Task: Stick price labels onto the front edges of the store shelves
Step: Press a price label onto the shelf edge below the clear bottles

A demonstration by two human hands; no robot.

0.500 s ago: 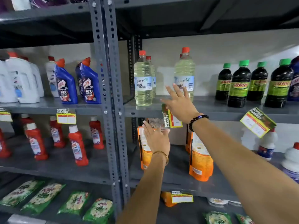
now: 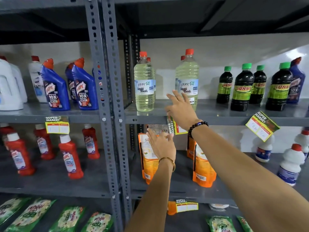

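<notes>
Fingers of our right hand [image 2: 181, 111] were spread wide and flat, the palm pressing a price label [image 2: 173, 128] against the front edge of the bleach shelf [image 2: 150, 118]; the label hung sideways under the wrist. Our left hand [image 2: 161, 144], at seven o'clock from it, was open with loose fingers in front of an orange refill pouch [image 2: 148, 166], gripping nothing we could see.

Right hand [image 2: 181, 111] flat over price label [image 2: 173, 127] on shelf edge [image 2: 147, 119]; left hand [image 2: 161, 144] open below.
</notes>
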